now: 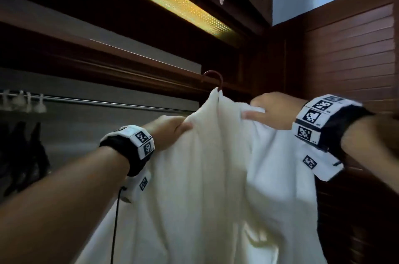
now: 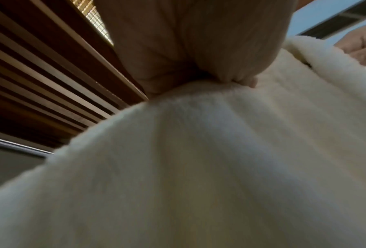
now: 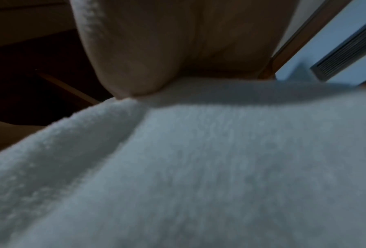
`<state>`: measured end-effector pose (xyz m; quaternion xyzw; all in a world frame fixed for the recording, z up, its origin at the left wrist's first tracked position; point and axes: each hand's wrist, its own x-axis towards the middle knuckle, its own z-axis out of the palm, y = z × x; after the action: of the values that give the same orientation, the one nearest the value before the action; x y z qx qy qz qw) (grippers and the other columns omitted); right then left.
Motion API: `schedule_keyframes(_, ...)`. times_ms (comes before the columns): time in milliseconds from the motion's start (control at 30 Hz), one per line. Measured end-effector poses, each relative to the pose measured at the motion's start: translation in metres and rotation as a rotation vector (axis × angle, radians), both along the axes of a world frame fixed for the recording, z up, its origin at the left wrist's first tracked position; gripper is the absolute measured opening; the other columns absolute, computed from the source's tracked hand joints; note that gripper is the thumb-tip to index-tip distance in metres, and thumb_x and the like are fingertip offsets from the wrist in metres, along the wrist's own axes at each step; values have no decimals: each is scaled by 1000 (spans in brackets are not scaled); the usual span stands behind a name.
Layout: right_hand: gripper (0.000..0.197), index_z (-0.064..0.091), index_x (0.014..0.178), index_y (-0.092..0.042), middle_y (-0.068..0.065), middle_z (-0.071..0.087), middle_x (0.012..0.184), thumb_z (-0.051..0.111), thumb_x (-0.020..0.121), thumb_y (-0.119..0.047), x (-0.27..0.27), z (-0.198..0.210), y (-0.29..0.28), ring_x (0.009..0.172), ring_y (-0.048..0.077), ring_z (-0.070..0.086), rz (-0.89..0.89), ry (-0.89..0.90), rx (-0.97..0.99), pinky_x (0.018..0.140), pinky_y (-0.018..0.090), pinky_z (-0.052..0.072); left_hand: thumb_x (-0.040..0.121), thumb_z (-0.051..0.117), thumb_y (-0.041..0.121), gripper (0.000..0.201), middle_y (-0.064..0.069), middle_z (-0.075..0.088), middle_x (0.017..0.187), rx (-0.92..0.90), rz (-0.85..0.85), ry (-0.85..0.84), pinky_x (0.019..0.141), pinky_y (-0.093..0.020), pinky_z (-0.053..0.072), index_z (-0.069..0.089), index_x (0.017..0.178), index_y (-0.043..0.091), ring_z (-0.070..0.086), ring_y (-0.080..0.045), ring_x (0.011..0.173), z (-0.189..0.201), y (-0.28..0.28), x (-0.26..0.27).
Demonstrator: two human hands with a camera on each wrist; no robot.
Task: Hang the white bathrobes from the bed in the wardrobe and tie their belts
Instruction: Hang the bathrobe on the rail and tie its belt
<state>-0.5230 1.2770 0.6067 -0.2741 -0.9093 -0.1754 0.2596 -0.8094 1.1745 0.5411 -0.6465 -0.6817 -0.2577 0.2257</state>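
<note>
Two hands, left hand (image 1: 170, 132) and right hand (image 1: 274, 110), gripping white bathrobe (image 1: 216, 177) on hanger (image 1: 212, 79)

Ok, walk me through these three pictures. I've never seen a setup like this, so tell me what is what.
No machine here: a person works with bare hands, wearing a camera on the head and one on each wrist. The bands with black-and-white squares are part of the rig. The big picture is from the head camera. It shows the left hand and right hand gripping a white bathrobe near its shoulders. A reddish hanger hook sticks out of its collar, near the wardrobe's metal rail. The other two are wrist views, filled mostly by palm and robe cloth.
</note>
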Motion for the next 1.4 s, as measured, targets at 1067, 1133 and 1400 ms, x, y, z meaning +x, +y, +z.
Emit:
schedule_keyframes(1067,49,56,118,-14,14,60,115,22,104,-47,-431,-69,383,106,29,57,-57,100,-283,85,36,43,106,32,29,39,-19,57,132,-44,341,-300,92,-28,37,56,127,6,55,-32,117,-30,382,-360)
schedule_keyframes(1133,56,59,111,-14,12,63,110,18,102,-52,-431,-79,395,100,28,59,-53,99,-236,81,36,43,106,33,32,37,-20,62,122,30,332,-322,87,-29,38,58,117,7,58,-34,110,-38,390,-363)
schedule_keyframes(1400,41,45,120,-20,7,59,118,30,97,-50,-458,-90,431,104,29,58,177,173,-191,80,37,37,90,41,69,47,15,60,117,88,299,-128,92,-37,45,47,127,40,57,-14,100,-32,390,-332)
